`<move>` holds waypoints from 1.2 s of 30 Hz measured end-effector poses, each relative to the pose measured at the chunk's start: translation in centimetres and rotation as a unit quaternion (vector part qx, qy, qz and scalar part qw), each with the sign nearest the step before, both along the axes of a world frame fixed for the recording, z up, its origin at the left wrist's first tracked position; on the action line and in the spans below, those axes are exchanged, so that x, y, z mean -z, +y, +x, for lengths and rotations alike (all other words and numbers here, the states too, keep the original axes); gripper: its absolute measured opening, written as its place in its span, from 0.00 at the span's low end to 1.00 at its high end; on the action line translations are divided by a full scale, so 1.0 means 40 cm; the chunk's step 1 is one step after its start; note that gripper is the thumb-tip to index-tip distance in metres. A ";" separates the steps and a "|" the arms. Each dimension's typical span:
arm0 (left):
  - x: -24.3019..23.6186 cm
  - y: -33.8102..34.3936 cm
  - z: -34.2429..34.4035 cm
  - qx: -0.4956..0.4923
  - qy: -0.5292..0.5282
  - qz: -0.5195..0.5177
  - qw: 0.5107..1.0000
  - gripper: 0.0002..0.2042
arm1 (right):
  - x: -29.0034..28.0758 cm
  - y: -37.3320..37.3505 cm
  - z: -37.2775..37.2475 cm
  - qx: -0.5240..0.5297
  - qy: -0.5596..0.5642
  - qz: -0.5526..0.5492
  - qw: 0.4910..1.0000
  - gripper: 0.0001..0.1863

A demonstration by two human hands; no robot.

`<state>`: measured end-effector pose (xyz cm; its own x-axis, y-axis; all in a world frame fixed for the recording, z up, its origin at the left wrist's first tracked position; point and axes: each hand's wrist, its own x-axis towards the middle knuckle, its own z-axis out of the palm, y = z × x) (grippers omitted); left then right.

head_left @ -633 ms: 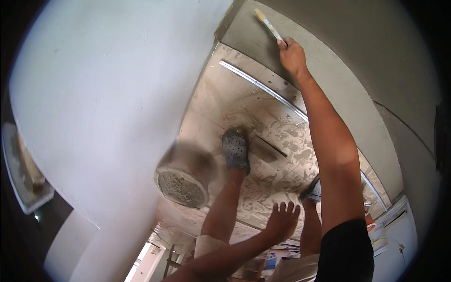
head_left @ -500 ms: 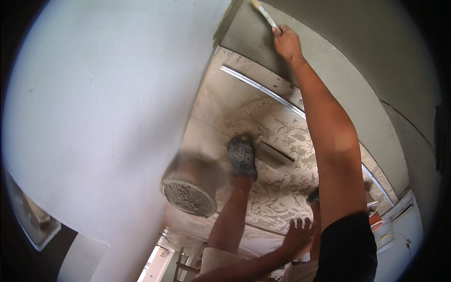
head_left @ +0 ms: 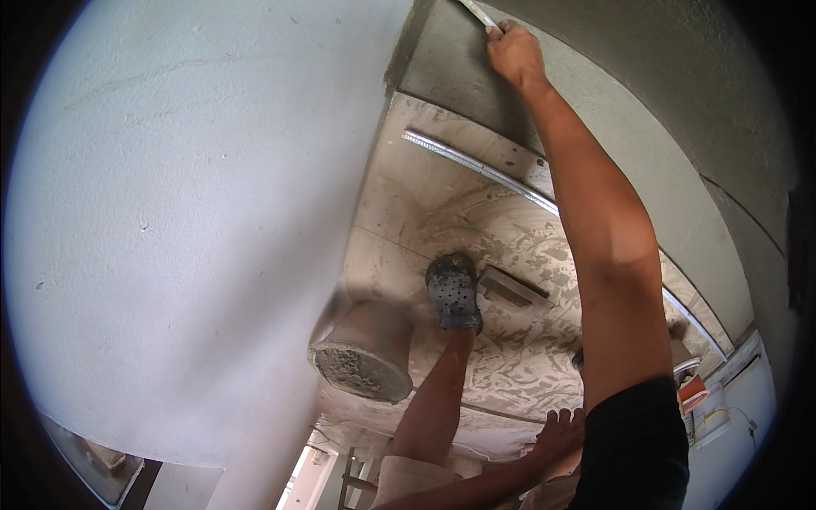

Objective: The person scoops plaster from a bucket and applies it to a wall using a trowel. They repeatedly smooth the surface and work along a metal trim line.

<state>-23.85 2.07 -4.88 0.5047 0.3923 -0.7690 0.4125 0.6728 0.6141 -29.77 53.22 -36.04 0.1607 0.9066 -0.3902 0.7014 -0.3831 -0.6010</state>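
Note:
My right hand (head_left: 517, 53) is raised at the top, closed around the pale handle of a brush (head_left: 478, 12). The brush's bristle end lies beyond the upper edge of the picture. Behind the hand is a damp grey cement-plastered wall (head_left: 455, 64), in the corner beside a white wall (head_left: 195, 212). Low down, my left hand (head_left: 561, 442) is held across my body with its fingers extended and nothing visible in it. Part of it is covered by my right arm.
A bucket of grey mortar (head_left: 365, 361) stands by the white wall. My dark clog (head_left: 453, 293) is beside a rectangular plastering float (head_left: 512, 287) on the mortar-smeared tiled floor (head_left: 484, 374). A long metal straightedge (head_left: 480, 167) lies along the plastered wall's foot.
My right hand has moved slightly up and left with the brush, whose bristles have passed out of view. My left hand has shifted right and down, partly behind my right arm. The view has shifted slightly.

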 end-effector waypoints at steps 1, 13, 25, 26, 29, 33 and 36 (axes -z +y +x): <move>-0.002 0.006 0.000 0.009 -0.003 -0.001 1.000 0.18 | -0.003 -0.005 0.005 0.012 0.004 -0.004 1.000 0.21; -0.015 0.084 -0.014 0.155 0.006 0.145 0.977 0.24 | -0.010 -0.085 0.113 0.044 -0.022 0.017 0.999 0.22; -0.017 0.090 -0.002 0.217 -0.006 0.082 0.973 0.20 | -0.015 -0.217 0.251 0.090 -0.032 0.046 0.994 0.19; -0.016 0.088 -0.001 0.224 -0.012 0.073 0.972 0.21 | -0.015 -0.225 0.266 0.091 -0.034 0.047 0.994 0.19; -0.015 0.077 0.001 0.226 -0.013 0.071 0.972 0.22 | -0.012 -0.249 0.297 0.105 -0.030 0.062 0.992 0.19; -0.017 0.058 0.005 0.223 -0.003 0.079 0.972 0.26 | -0.012 -0.276 0.339 0.107 -0.060 0.040 0.992 0.20; -0.018 0.045 0.011 0.244 -0.002 0.083 0.966 0.29 | -0.011 -0.303 0.372 0.114 -0.049 0.065 0.990 0.20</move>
